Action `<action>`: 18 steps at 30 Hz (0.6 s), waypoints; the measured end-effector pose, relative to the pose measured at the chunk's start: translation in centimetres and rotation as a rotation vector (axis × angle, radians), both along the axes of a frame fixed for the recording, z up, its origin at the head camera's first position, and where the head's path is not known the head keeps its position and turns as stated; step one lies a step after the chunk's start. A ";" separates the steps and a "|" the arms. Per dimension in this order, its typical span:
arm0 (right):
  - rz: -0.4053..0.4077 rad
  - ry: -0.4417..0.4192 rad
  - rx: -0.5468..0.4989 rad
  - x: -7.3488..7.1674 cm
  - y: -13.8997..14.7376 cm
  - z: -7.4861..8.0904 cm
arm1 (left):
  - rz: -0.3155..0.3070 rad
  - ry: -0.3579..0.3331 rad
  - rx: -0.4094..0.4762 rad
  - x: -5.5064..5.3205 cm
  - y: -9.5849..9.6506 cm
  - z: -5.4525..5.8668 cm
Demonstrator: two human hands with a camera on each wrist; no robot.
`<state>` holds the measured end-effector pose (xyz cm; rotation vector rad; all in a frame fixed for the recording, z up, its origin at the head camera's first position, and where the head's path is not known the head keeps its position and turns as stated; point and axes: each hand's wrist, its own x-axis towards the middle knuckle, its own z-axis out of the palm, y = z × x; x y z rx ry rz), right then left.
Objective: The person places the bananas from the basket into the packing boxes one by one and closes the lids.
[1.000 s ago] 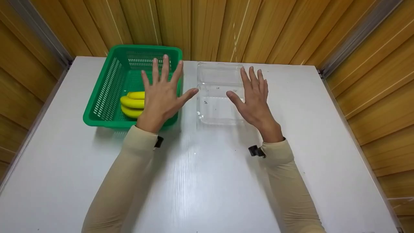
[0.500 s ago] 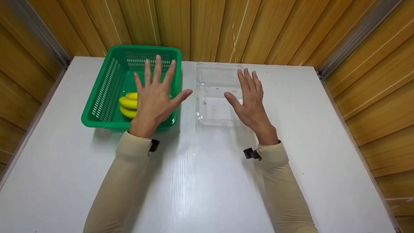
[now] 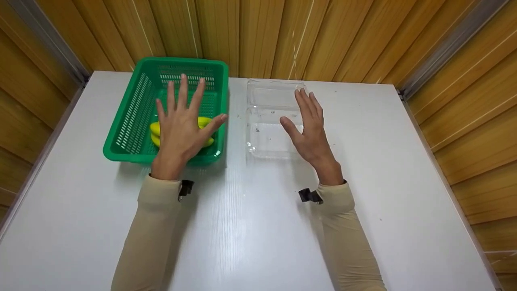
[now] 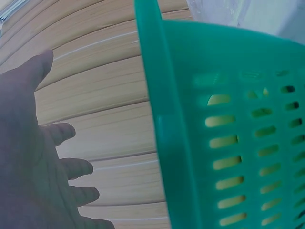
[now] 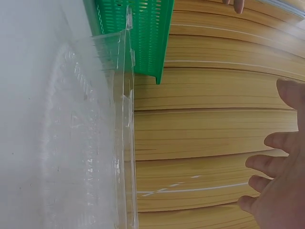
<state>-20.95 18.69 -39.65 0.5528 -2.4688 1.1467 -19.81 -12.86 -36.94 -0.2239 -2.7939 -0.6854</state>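
Note:
Over the green plastic basket (image 3: 133, 157) my left hand (image 3: 179, 131) is held with its fingers spread, gripping nothing. Yellow bananas (image 3: 207, 122) lie inside the basket, partly hidden behind that hand. In the left wrist view the spread fingers stand apart from the basket's slotted wall (image 4: 174, 124). My right hand (image 3: 314, 135) hovers at the right side of a clear plastic box (image 3: 266, 139), fingers straight and thumb held out. The box's hinged lid (image 3: 274, 97) is folded back behind it. From the right wrist view, the right hand is clear of the box wall (image 5: 86, 138).
Basket and box stand side by side near the back of a white table (image 3: 250, 226). A wood-slat wall (image 3: 258, 36) rises behind, and similar panels flank both sides. Each sleeve cuff carries a small black wrist camera (image 3: 310, 196).
My left hand has drifted left and slightly toward me above the basket, uncovering bananas on the right. My right hand has shifted a little left and toward me. Basket and box stay put.

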 end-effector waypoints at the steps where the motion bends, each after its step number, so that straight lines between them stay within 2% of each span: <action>1: 0.001 0.002 -0.008 0.0 0.0 0.0 | 0.000 0.006 0.009 0.1 -0.1 0.0; 18: 0.010 -0.056 -0.054 0.6 -0.2 0.0 | 0.004 0.067 0.156 1.4 -2.3 -1.4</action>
